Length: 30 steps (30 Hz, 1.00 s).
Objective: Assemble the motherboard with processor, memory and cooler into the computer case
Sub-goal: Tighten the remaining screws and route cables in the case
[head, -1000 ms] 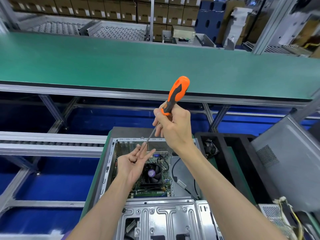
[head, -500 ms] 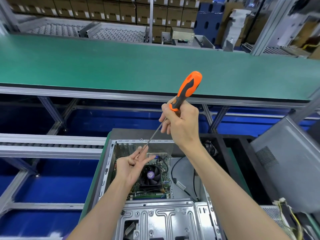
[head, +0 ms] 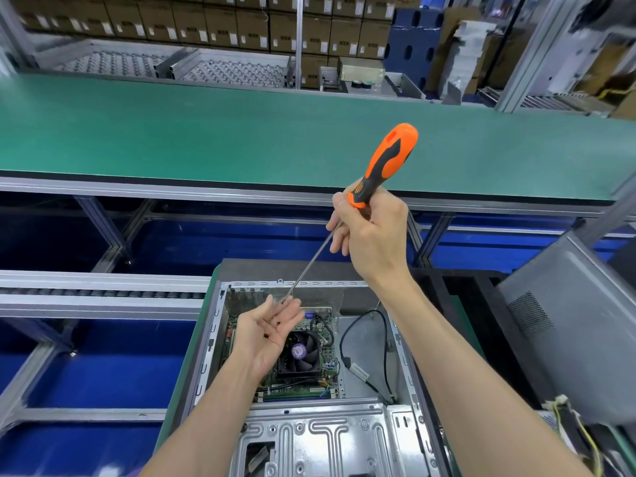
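1. Head view: my right hand [head: 373, 235] grips the orange screwdriver [head: 385, 166] low on its handle, tip at my open, upturned left hand [head: 266, 330], which cradles tiny screws [head: 278, 324].
2. They look light and roll-prone. The motherboard [head: 309, 352] sits in the computer case [head: 309, 435], lower centre; I judge it fragile.

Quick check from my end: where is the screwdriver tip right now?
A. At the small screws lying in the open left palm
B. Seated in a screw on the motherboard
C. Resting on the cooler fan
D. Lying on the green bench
A: the right hand holds the screwdriver by the base of its handle, and the shaft slants down to the left hand, where small dark screws lie on the open palm, above the case.
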Available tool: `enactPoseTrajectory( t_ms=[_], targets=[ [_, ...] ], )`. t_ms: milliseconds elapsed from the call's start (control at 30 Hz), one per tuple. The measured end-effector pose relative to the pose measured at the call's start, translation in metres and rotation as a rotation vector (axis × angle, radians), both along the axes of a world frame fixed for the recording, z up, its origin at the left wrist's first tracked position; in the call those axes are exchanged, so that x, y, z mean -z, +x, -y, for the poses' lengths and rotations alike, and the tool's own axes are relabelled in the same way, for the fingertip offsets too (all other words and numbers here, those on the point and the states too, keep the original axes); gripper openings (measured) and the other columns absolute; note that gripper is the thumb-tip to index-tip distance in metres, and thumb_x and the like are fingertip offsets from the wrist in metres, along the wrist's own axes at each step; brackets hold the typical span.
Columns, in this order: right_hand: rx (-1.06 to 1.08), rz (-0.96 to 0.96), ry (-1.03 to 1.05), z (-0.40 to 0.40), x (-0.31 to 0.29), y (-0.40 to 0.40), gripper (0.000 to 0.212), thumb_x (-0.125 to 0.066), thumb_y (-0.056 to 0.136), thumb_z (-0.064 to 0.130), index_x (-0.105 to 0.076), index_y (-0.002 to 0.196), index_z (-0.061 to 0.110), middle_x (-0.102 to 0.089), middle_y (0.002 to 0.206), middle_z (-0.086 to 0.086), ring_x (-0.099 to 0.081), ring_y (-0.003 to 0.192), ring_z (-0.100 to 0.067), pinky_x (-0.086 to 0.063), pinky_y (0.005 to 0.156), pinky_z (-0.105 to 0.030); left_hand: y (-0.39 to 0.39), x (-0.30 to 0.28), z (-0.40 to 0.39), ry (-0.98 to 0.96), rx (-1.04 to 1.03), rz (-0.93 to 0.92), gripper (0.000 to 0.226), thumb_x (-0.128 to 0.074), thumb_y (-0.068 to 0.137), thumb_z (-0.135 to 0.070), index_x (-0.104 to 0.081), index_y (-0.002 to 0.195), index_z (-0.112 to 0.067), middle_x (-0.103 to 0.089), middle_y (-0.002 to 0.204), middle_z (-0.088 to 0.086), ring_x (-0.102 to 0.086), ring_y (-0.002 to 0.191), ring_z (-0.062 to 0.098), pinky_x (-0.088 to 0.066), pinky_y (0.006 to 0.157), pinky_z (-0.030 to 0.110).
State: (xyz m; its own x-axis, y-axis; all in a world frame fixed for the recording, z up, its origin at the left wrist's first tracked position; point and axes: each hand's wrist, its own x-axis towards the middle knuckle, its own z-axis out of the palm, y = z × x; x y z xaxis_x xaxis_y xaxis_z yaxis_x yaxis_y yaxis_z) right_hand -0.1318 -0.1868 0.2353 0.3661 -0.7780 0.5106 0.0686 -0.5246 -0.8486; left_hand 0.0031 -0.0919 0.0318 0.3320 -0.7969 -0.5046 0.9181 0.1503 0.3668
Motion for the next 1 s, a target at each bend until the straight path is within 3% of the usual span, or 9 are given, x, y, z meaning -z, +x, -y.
enactPoseTrajectory(
  t_ms=[167, 400, 700, 1000],
  targets=[
    [0.009, -0.007, 0.008, 0.0, 0.004, 0.001, 0.024, -0.055, 0.098, 0.014, -0.056, 0.076, 0.006, -0.064, 0.059, -0.008, -0.059, 0.039, -0.024, -0.042, 0.047, -0.024, -0.002, -0.002, -0.001, -0.025, -0.001, -0.018, 0.014, -0.068, 0.075, 0.0, -0.076, 0.081, 0.011, -0.071, 0.085, 0.019, -0.074, 0.078, 0.018, -0.061, 0.068, 0.035],
    [0.012, 0.014, 0.015, 0.0, 0.006, 0.005, 0.023, -0.056, 0.097, 0.017, -0.055, 0.075, 0.01, -0.064, 0.06, -0.007, -0.059, 0.039, -0.025, -0.042, 0.046, -0.025, -0.001, -0.002, 0.001, -0.016, -0.058, -0.072, 0.037, -0.071, 0.077, -0.012, -0.06, 0.105, 0.008, -0.069, 0.075, 0.011, -0.068, 0.065, 0.007, -0.062, 0.07, 0.037],
    [-0.013, 0.012, 0.037, -0.001, 0.012, 0.01, 0.022, -0.055, 0.097, 0.016, -0.056, 0.077, 0.007, -0.064, 0.061, -0.009, -0.06, 0.041, -0.026, -0.043, 0.046, -0.024, -0.003, -0.01, -0.002, -0.037, -0.095, -0.132, 0.039, -0.07, 0.076, -0.013, -0.06, 0.106, 0.009, -0.071, 0.08, 0.014, -0.07, 0.066, 0.009, -0.062, 0.066, 0.036],
    [-0.021, 0.037, 0.029, -0.001, 0.018, 0.013, 0.022, -0.055, 0.097, 0.017, -0.056, 0.081, 0.002, -0.064, 0.062, -0.009, -0.061, 0.042, -0.025, -0.044, 0.045, -0.026, -0.003, -0.014, -0.002, -0.084, -0.171, -0.257, 0.021, -0.063, 0.083, -0.005, -0.068, 0.095, 0.012, -0.072, 0.085, 0.017, -0.074, 0.072, 0.013, -0.062, 0.074, 0.039]
  ],
)
